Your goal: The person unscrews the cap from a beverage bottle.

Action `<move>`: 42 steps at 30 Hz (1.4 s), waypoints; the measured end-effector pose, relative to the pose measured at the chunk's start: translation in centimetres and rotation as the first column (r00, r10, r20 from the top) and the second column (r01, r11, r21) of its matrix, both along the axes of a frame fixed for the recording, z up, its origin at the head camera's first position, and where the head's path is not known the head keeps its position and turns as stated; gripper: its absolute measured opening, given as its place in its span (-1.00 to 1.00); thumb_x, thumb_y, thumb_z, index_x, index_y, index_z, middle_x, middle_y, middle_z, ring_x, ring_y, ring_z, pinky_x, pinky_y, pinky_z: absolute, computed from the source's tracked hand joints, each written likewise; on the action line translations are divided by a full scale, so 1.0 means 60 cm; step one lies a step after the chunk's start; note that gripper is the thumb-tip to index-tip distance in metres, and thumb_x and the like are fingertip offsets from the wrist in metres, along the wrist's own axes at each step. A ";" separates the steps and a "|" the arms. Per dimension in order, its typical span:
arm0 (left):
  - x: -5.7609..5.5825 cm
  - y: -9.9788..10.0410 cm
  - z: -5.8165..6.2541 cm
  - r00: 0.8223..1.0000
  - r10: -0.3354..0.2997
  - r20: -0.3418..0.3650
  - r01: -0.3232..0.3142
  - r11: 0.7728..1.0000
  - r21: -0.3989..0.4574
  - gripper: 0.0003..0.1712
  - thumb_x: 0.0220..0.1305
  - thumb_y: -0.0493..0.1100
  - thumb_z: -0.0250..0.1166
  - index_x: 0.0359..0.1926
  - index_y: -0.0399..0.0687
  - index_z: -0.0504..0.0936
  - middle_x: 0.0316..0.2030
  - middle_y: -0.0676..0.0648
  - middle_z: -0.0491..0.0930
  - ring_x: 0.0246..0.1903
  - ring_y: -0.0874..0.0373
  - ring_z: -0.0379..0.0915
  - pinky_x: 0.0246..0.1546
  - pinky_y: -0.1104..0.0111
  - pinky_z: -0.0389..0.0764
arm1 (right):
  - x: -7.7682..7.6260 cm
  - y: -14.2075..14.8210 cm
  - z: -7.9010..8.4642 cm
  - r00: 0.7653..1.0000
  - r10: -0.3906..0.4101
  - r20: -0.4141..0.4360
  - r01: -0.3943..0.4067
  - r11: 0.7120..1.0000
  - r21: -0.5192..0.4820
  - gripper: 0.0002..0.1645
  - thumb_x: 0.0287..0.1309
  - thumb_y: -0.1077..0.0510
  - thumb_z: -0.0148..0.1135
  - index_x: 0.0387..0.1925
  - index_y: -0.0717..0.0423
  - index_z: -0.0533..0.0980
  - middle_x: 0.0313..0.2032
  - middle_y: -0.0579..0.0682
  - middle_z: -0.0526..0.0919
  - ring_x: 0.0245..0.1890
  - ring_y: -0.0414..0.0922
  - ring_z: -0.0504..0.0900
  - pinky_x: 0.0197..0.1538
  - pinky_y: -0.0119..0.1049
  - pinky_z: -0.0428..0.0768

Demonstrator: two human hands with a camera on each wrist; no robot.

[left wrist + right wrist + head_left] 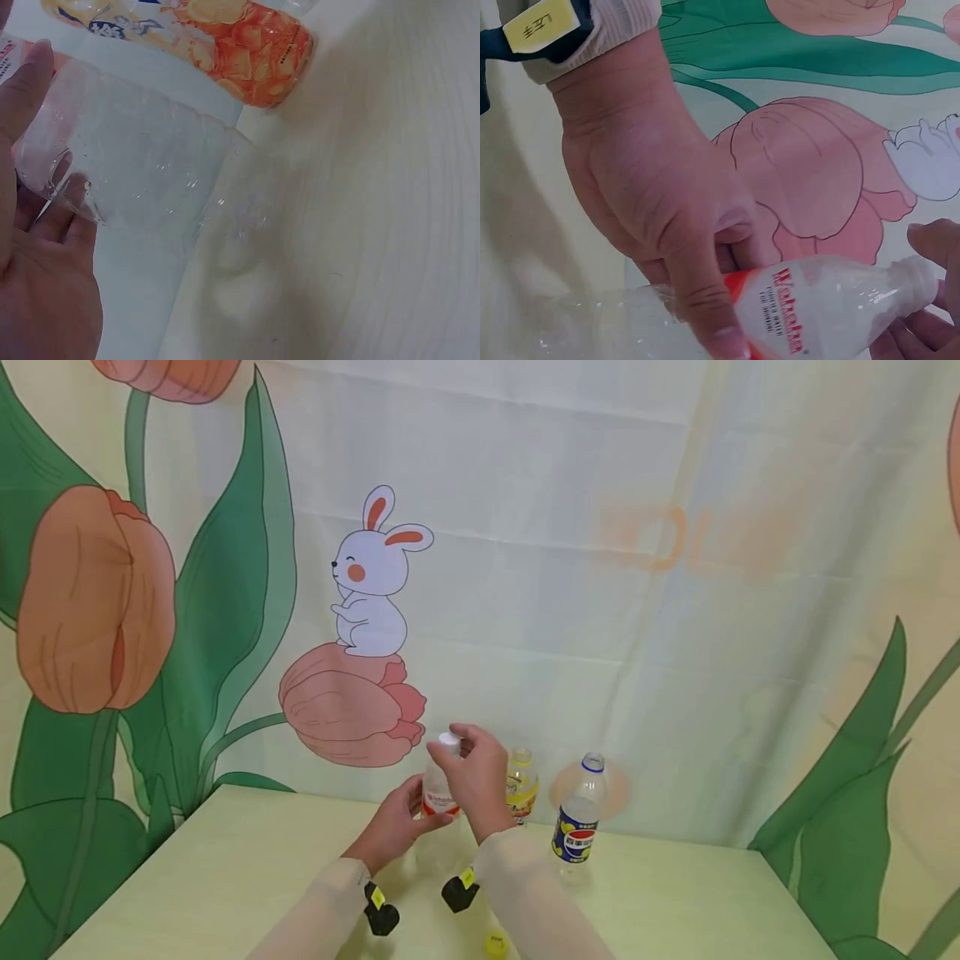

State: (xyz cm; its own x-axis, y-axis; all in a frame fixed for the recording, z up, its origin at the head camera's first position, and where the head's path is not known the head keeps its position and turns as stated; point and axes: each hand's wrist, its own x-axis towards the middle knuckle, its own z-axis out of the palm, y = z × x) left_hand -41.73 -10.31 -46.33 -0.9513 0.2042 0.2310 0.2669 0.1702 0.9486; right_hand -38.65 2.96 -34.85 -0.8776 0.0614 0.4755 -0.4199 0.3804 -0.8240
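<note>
In the head view, my left hand (397, 827) grips a clear plastic water bottle (441, 789) round its red-and-white label. The right wrist view shows the same left hand (660, 195) with its thumb across the bottle (780, 315), whose label reads "Wahaha". At the top, my right hand (483, 777) has its fingers and thumb curled about the white bottle cap (449, 741). The bottle is tilted, its clear lower part (142, 150) showing past the left fingers in the left wrist view.
Right of the hands stand an uncapped bottle with a yellow label (521, 789) and an uncapped Pepsi bottle (576, 835). A yellow cap (496, 944) lies near the front of the pale table (675, 902). Behind hangs a cloth (525, 568) printed with tulips and a rabbit.
</note>
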 end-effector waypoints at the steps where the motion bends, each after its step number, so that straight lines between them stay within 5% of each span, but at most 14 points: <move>1: -0.002 -0.001 -0.001 1.000 -0.008 0.002 0.008 1.000 0.006 -0.16 -0.05 0.08 0.45 0.27 0.27 0.28 0.23 0.11 0.40 0.29 0.04 0.27 0.25 0.07 0.36 | -0.002 -0.001 -0.002 1.000 -0.010 0.004 0.010 1.000 -0.001 -0.50 -0.01 -0.08 0.41 -0.02 0.01 0.58 -0.11 -0.05 0.67 -0.11 -0.14 0.65 -0.01 -0.20 0.64; 19: -0.012 -0.016 -0.008 0.995 -0.092 0.038 0.091 0.995 0.029 -0.19 -0.05 0.04 0.45 0.25 0.19 0.32 0.16 0.05 0.48 0.18 0.06 0.41 0.12 0.23 0.53 | -0.012 -0.015 -0.020 0.998 -0.068 -0.007 0.068 0.997 -0.027 -0.57 0.00 -0.05 0.41 -0.10 0.06 0.61 -0.23 -0.08 0.70 -0.23 -0.20 0.65 -0.09 -0.21 0.67; 28: -0.009 -0.014 -0.011 0.995 -0.093 0.031 0.092 0.995 0.031 -0.20 -0.04 0.03 0.46 0.24 0.13 0.34 0.15 0.02 0.50 0.18 0.05 0.41 0.14 0.22 0.52 | -0.015 -0.007 -0.026 0.997 -0.048 -0.063 0.047 0.999 -0.022 -0.59 -0.03 -0.05 0.42 -0.14 0.05 0.65 -0.30 -0.08 0.73 -0.32 -0.21 0.66 -0.17 -0.26 0.67; 42: -0.012 -0.009 -0.015 0.995 -0.083 0.063 0.081 0.996 0.041 -0.21 -0.03 -0.01 0.46 0.25 0.11 0.35 0.17 0.02 0.48 0.20 0.03 0.39 0.16 0.13 0.49 | -0.015 0.003 -0.019 0.998 -0.046 -0.031 0.046 0.999 0.005 -0.58 -0.05 -0.05 0.43 -0.13 0.02 0.65 -0.33 -0.11 0.73 -0.35 -0.23 0.65 -0.19 -0.26 0.67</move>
State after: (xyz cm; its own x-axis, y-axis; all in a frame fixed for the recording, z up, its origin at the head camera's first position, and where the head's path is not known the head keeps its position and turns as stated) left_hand -42.45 -10.84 -47.22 -0.9449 0.2743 0.1787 0.2164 0.1136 0.9697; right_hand -39.56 3.13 -35.98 -0.8588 0.0983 0.5029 -0.4271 0.4048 -0.8085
